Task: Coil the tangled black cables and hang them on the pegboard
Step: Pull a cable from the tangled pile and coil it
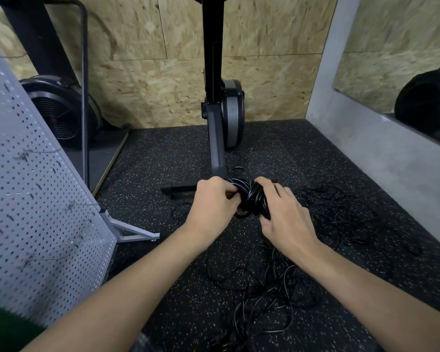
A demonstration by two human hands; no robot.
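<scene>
Cable bundle [252, 199] sits between both hands above the speckled floor, loops running roughly toward and away from the person. Left hand [214, 207] pinches a strand at its near side; right hand [285, 214] curls around the coil. Pegboard [36, 199] stands to the left, nearer the left hand, while loose tangled cables [277, 288] lie below.

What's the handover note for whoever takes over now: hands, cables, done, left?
Hands: the left hand pinches a strand at the coiled bundle; the right hand grips the same bundle.
Things: the tangled cables lie loose on the floor mat, below and right of the hands. The pegboard stands at left, with no cable on it in view.
Done: one bundle is wound.
Left: finish the bundle, hang it, then coil and hang the rest.
</scene>
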